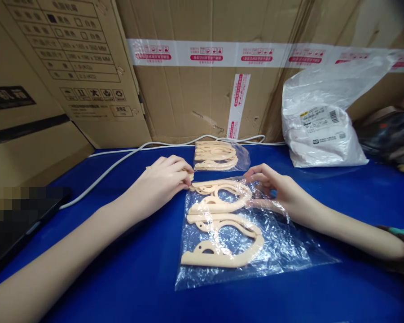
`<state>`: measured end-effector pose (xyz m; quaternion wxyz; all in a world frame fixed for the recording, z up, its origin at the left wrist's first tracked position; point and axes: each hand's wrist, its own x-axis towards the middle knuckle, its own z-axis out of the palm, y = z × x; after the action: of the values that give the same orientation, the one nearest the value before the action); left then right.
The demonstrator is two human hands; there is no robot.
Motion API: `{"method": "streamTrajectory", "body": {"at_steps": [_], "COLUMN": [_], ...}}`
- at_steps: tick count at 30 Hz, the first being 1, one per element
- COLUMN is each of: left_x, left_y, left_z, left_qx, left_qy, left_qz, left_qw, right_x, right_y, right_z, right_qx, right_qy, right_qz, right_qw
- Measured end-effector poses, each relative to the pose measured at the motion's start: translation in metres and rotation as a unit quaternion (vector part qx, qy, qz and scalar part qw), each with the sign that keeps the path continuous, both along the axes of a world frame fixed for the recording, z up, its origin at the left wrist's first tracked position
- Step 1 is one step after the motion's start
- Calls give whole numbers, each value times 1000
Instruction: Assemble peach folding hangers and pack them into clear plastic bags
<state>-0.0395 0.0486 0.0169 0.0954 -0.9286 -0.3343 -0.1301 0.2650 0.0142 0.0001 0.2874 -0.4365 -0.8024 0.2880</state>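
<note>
A clear plastic bag (283, 251) lies flat on the blue tabletop, with several beige folding hangers (222, 259) inside it. At the bag's upper left corner my left hand (166, 179) is closed around another beige piece, apparently a folding hanger, mostly hidden by the fingers. My right hand (269, 186) has its curved fingers and thumb on the upper right side of the bag, gripping the film beside the hangers' rounded ends. Just beyond both hands sits a second clear bag of stacked beige hangers (215, 154).
Cardboard boxes (188, 98) stand along the back and left. A white cable (111, 177) runs along the table's rear and left. A white plastic parcel bag (323, 130) rests at the back right, next to a dark bundle (387, 134). A black-edged device (27, 231) lies at the left.
</note>
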Motion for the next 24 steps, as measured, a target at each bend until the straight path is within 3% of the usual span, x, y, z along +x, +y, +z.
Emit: {"method": "streamTrajectory", "body": {"at_steps": [7, 24], "left_x": [-3, -3], "left_y": [3, 3], "left_z": [-2, 0], "left_qx": [-32, 14], "left_qy": [-17, -23], "left_qz": [10, -16], "left_qw": [999, 1000], "right_x": [-4, -3], "right_y": [0, 1], "right_z": [-1, -8], "right_qx": [-50, 46], "right_qy": [10, -63], "right_qz": [-1, -33], "right_qw": [999, 996]}}
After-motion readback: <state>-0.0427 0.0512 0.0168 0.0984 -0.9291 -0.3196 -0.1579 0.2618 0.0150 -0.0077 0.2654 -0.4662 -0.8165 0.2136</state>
